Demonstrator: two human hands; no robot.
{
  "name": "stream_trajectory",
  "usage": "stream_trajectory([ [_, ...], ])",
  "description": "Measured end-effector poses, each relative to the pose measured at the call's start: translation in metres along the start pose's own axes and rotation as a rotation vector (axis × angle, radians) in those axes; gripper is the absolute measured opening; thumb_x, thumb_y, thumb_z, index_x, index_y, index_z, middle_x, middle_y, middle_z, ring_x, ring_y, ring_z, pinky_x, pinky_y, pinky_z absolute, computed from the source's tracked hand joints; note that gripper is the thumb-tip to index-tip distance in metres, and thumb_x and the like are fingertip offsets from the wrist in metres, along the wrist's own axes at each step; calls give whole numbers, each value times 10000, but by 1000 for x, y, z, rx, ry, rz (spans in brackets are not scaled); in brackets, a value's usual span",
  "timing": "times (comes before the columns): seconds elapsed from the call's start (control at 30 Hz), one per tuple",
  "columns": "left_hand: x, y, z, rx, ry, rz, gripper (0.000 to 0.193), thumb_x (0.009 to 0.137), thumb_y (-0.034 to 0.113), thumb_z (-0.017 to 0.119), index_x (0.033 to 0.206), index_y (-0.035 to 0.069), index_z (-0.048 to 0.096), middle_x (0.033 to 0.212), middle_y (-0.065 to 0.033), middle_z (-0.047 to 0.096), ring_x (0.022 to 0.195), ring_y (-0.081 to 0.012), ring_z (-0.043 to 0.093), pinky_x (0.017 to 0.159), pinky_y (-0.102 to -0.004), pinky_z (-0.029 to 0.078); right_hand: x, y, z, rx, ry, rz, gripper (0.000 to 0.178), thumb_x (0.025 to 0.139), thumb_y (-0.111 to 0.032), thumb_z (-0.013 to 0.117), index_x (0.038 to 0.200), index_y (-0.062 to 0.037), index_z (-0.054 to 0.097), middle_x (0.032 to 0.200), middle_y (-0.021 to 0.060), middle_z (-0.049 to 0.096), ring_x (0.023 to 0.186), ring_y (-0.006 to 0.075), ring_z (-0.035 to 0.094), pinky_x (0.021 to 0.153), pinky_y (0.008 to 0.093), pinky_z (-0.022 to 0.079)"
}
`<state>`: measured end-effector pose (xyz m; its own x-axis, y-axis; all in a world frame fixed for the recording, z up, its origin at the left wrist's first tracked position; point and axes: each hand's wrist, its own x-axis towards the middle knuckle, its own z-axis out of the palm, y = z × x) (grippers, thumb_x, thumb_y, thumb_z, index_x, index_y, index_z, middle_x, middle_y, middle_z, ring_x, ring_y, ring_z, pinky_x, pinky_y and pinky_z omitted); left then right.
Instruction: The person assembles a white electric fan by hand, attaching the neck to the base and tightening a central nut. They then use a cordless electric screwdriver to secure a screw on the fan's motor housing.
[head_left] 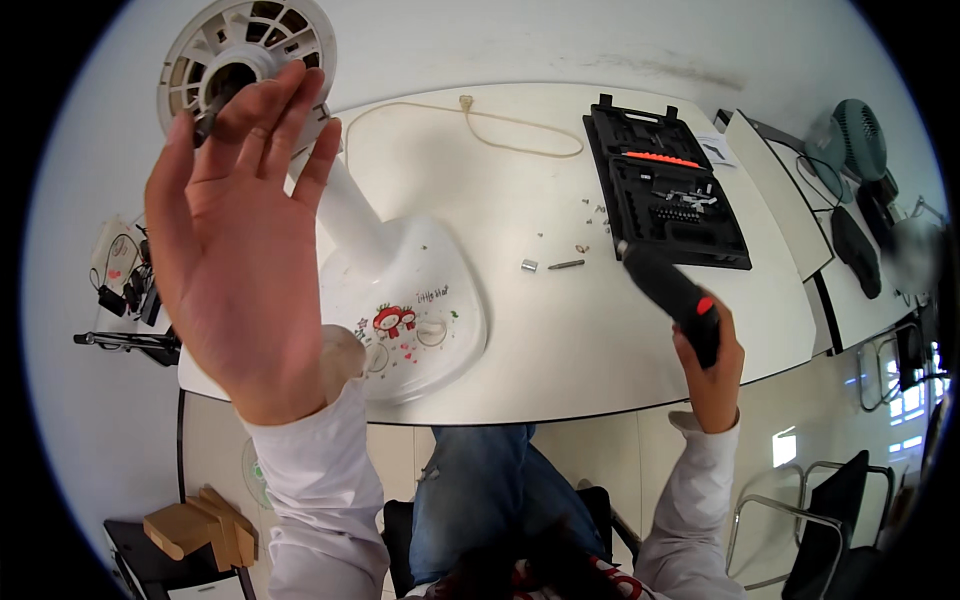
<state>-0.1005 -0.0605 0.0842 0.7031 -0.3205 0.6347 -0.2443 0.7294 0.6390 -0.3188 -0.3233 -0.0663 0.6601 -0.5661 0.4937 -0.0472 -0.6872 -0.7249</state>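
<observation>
My left hand [245, 235] is raised in front of the round slotted head [185, 50] of a white fan. Its thumb and index finger close on a dark rod-like part [206, 126] at the hub, while the other fingers stay spread. The fan's white base [455, 345], printed with red cartoon figures, stands on the table below. On the right, my right hand [715, 370] grips a black cordless screwdriver [665, 285] with a red button, its nose toward the table's middle. Between them lie a loose screwdriver bit [567, 265] and a small metal socket [529, 266].
An open black tool case [670, 195] with bits lies at the back right, small screws beside it. A cream power cord [520, 148] loops across the white table [560, 350]. A green fan [858, 140] stands on the right-hand table; a black chair [825, 530] is below it.
</observation>
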Motion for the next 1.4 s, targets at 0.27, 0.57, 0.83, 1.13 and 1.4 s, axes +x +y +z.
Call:
stream_trajectory([
  [0.27,1,6,0,-203,-83,-86,291,983,268,371,1150,31,397,1456,-294,154,1393,-373,131,1135,-495,155,-28,-14,-5,-528,-199,-216,652,621,-15,707,1241,-31,508,1008,163,607,851,329,579,768,380,447],
  [0.57,19,21,-25,-290,-245,-192,219,938,188,410,1094,40,369,1503,-244,-40,1405,-365,-99,1120,-569,33,-42,-14,29,-737,-181,-243,764,557,-99,766,1272,-99,497,1074,86,533,957,287,539,798,404,420],
  [0.83,26,19,-55,-546,-462,-328,213,898,93,363,1107,63,387,1131,-80,421,917,-171,466,863,-430,322,-17,-29,36,-731,-422,-145,756,643,-222,766,1314,-99,441,1206,141,473,1042,316,495,860,420,402],
  [1.13,38,18,-69,-645,-550,-448,176,923,113,295,1073,84,382,1014,-87,475,786,-207,504,823,-420,340,56,-56,27,-619,-333,-339,439,706,-120,700,1128,-78,586,1143,137,535,1038,344,523,881,411,419],
  [1.4,46,29,-74,-696,-656,-576,175,946,131,234,1043,103,377,910,-94,524,670,-239,538,788,-411,357,158,18,90,-650,-302,-262,161,780,-143,663,929,-83,672,839,55,617,826,246,592,711,355,463],
])
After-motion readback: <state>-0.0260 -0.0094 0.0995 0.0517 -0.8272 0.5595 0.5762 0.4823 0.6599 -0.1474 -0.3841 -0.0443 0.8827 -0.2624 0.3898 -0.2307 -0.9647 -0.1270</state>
